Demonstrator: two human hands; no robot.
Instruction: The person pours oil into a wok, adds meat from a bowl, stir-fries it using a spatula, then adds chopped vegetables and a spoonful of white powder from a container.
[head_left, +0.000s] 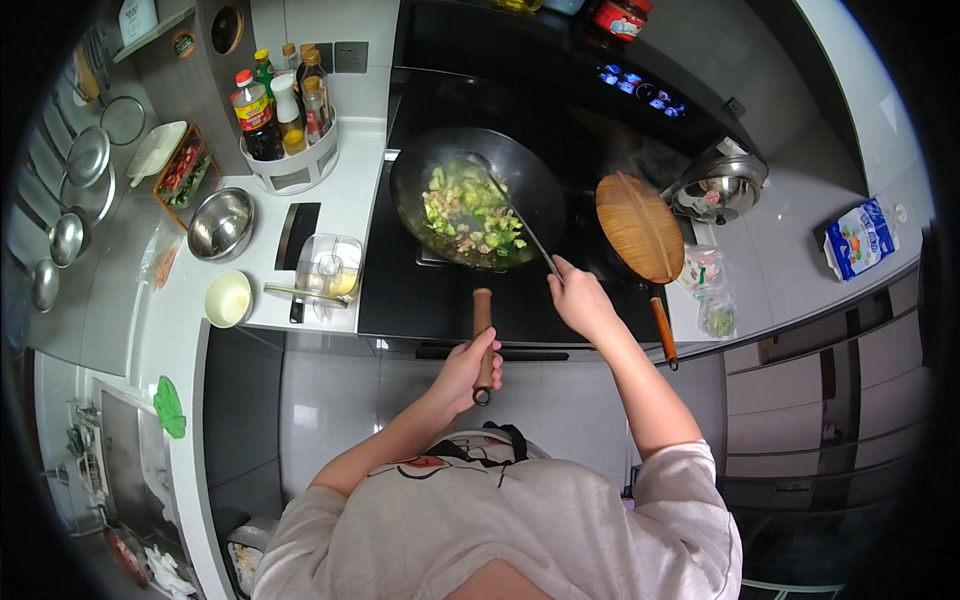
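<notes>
A dark wok (536, 217) stands on the black glass cooktop, its wooden handle (483, 307) pointing towards me. My left hand (469, 367) is wrapped around that handle. Chopped green vegetables with small bits of what looks like meat (469, 206) lie in the wok. In my right hand (580, 296) is the thin metal handle of a spatula or ladle (525, 221); its head rests at the far side of the food, partly hidden there. Right of the wok sits a second pan, covered by a round wooden lid (640, 229), with an orange-brown handle (663, 330).
Left of the cooktop are a rack of bottles (289, 176), a steel bowl (221, 225), a pale green bowl (228, 298), a clear divided container (330, 266) and a knife (298, 236). At right are a steel pot (720, 191), plastic bags (705, 274) and a blue-white packet (861, 238).
</notes>
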